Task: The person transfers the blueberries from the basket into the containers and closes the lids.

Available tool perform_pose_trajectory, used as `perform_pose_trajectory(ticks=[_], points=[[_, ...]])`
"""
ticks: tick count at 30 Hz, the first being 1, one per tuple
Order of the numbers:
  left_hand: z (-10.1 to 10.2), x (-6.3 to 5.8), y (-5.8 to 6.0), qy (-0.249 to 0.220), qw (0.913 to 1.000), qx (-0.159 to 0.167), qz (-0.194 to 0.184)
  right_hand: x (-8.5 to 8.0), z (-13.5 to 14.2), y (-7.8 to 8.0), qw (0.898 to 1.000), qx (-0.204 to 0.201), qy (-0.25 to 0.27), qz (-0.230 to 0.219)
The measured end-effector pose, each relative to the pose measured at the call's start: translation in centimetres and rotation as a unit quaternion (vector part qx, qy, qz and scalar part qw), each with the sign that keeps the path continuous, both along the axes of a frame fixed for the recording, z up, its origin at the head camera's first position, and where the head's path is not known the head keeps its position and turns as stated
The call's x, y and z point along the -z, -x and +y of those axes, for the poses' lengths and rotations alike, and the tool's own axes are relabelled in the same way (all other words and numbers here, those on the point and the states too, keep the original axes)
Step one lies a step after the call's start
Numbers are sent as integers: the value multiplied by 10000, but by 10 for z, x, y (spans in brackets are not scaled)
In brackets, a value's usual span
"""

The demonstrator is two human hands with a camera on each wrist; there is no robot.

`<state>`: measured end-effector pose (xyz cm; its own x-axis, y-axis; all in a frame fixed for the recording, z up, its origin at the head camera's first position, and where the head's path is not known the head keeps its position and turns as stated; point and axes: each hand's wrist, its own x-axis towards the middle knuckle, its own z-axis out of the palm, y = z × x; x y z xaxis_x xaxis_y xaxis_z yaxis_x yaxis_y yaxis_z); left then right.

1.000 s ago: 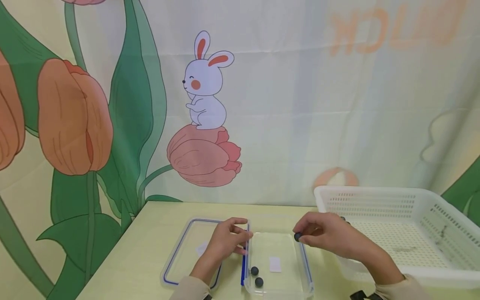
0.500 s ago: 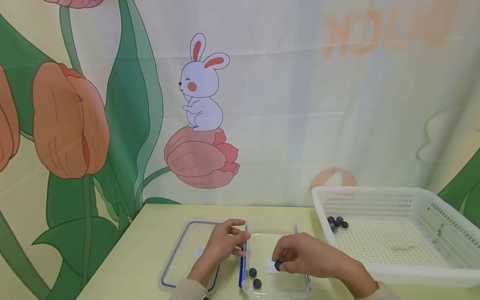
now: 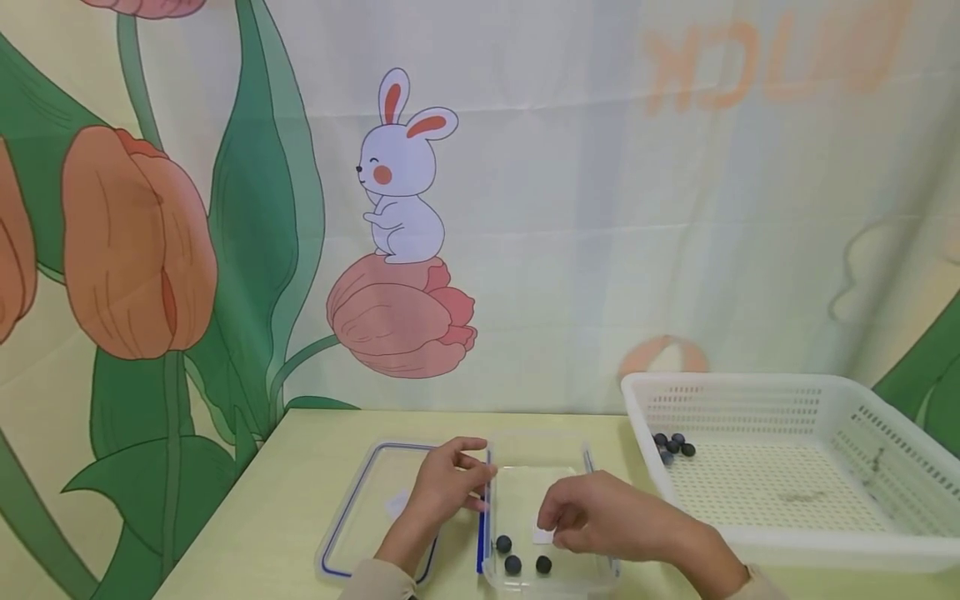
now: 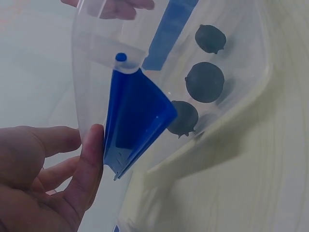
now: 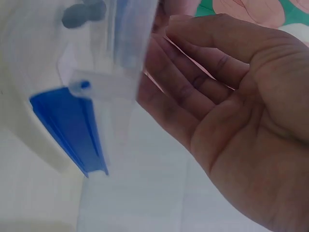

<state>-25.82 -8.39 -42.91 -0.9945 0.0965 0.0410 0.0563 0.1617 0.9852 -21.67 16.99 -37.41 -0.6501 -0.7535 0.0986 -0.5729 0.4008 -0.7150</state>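
Observation:
Three dark blueberries (image 3: 543,565) lie in the near end of a clear plastic box (image 3: 525,496); their small crowns show in the left wrist view. My right hand (image 3: 600,515) is over the box's interior, fingers loosely bent and holding nothing. At the box's left side, my left hand (image 3: 450,482) has its fingertips against the outer wall, beside a blue latch (image 4: 135,116) that hangs down. Another blue latch (image 5: 72,125) hangs on the opposite side in the right wrist view. Under the right fingertips, a white label (image 3: 542,537) is partly covered.
A clear lid with a blue seal (image 3: 348,508) lies left of the box, partly behind the left forearm. On the right stands a white perforated basket (image 3: 750,382) with several blueberries (image 3: 674,446) in its far left corner. A printed curtain (image 3: 540,250) hangs behind the table (image 3: 270,517).
My right hand came left from near the basket with a blueberry, lowered it into the box and let go; it lies beside the other two. The left hand stays at the wall.

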Motion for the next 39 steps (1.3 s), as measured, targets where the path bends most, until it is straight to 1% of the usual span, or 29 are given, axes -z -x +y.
perform_pose_trajectory(ticks=[3, 5, 7, 11, 14, 17, 20, 22, 26, 30, 32, 35, 37, 39], points=[[0, 0, 0, -3, 10000, -19, -1, -9, 11, 0, 9997, 230, 78, -84], [1, 0, 0, 17, 10000, -25, -8, -17, 21, 0, 9992, 374, 169, -29], [1, 0, 0, 33, 10000, -32, -28, -27, 30, -1, 9983, 509, 269, 100], [1, 1, 1, 54, 10000, -67, -47, -49, 49, 2, 9953, 748, 297, 536], [0, 1, 1, 48, 9999, -101, -42, -67, 63, 7, 9925, 925, 229, 762], [-1, 1, 1, 37, 9999, -126, -54, -84, 78, 15, 9895, 1155, 100, 860], [-1, 1, 1, 43, 9999, -138, -82, -96, 93, 25, 9857, 1400, -29, 937], [-1, 1, 1, 35, 9999, -128, -92, -101, 103, 32, 9833, 1504, -166, 1014], [-2, 3, 2, -13, 9999, -66, -87, -104, 121, 45, 9802, 1661, -371, 1007], [-2, 3, 3, -16, 10000, -41, -76, -101, 135, 59, 9774, 1794, -497, 1006], [-2, 3, 3, -7, 9999, -46, -96, -97, 140, 67, 9751, 1876, -593, 1020], [-2, 2, 2, -9, 9999, -50, -118, -88, 147, 79, 9722, 2036, -728, 900], [-2, 2, 2, -29, 9999, -48, -104, -81, 152, 88, 9710, 2120, -787, 771], [-2, 2, 2, -40, 9999, -56, -87, -72, 158, 96, 9718, 2163, -739, 579]])
